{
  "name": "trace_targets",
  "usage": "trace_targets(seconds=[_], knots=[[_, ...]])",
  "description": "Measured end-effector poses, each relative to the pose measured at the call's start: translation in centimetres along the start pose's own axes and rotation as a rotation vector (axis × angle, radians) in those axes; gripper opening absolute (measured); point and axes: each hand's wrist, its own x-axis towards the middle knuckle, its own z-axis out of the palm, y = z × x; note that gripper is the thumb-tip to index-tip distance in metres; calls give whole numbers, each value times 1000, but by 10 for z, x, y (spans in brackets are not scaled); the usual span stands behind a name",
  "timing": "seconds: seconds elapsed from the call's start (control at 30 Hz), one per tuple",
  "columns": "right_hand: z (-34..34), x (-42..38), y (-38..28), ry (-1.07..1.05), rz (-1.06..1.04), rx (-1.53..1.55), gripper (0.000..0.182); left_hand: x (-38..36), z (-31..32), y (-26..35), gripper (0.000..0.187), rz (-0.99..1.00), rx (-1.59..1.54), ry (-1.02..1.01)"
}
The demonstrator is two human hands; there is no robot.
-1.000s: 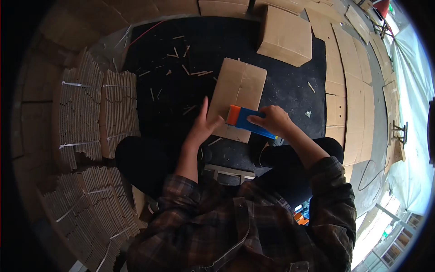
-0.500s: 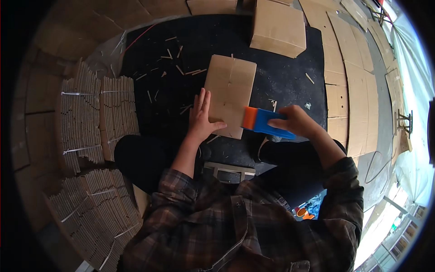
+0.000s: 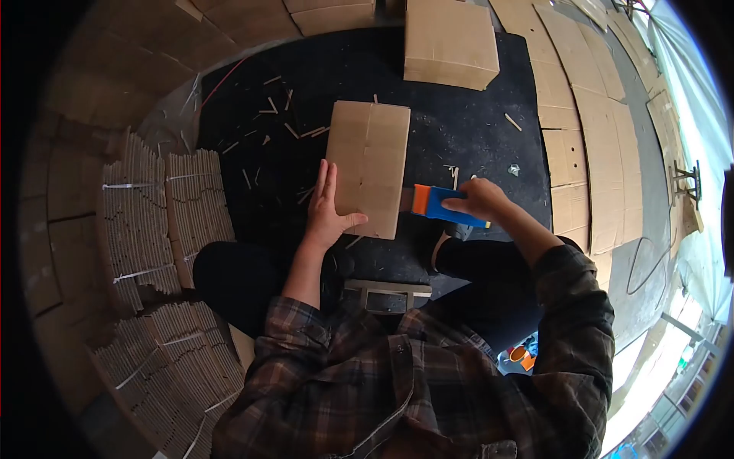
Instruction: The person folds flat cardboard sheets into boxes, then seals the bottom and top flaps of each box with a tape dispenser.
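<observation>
Many cardboard scraps litter the black mat; left hand flat on box, right hand gripping scraper.

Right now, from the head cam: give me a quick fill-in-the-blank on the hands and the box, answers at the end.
1. The left hand rests on the near left corner of the closed cardboard ____.
2. The right hand grips a blue and ____ tool.
3. The tool's orange end meets the box on its ____ side.
4. Bundled flat cardboard stacks lie on the person's ____.

Missing words: box; orange; right; left
</observation>
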Motion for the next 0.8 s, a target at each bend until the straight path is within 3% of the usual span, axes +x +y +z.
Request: trace_targets(seconds=[0.13, 0.33, 0.43, 0.5, 0.63, 0.7, 0.73, 0.8], knots=[[8, 17, -22, 62, -21, -13, 63, 0, 0, 1, 124, -4, -3, 3], [-17, 26, -61, -76, 71, -67, 59, -2, 1, 6, 125, -29, -43, -1], [-10, 39, -93, -37, 32, -215, 33, -3, 0, 8, 124, 33, -29, 139], [12, 52, -103, -15, 68, -202, 30, -1, -5, 6, 116, -171, -418, 34], [50, 69, -96, 42, 57, -157, 29, 3, -2, -23, 99, -249, -654, 14], [62, 76, -94, 46, 56, -159, 28, 7, -3, -37, 86, -450, -797, -150], [62, 79, -93, 59, 57, -156, 28, 11, -4, -47, 86, -438, -798, -151], [67, 78, -89, 69, 60, -166, 27, 7, -1, -59, 86, -648, -987, -267]])
